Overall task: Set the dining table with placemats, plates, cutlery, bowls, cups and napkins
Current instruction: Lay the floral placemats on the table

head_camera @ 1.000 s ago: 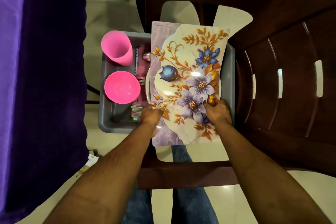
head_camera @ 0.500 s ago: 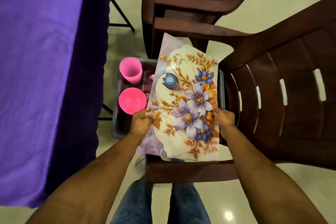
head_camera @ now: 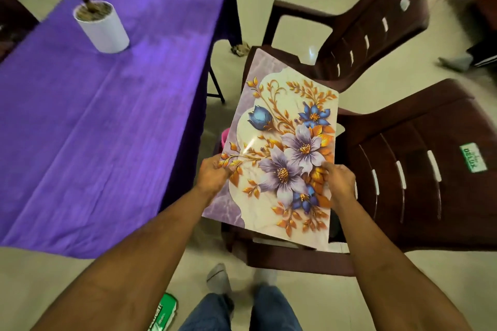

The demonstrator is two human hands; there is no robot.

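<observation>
One floral placemat (head_camera: 282, 153) is held in the air over the nearer of two brown chairs (head_camera: 419, 169), tilted. The left hand (head_camera: 213, 174) pinches its left edge, fingers closed on it; the right hand (head_camera: 338, 181) grips its right edge likewise, both forearms stretched forward. Farther left, the purple-clothed table (head_camera: 94, 115) carries one white plant pot (head_camera: 103, 27).

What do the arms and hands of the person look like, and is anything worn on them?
Both forearms are bare: no sleeves reach into view. The left hand and the right hand wear no gloves. No watch, bracelet or ring is visible on either wrist or on the fingers that show.
</observation>
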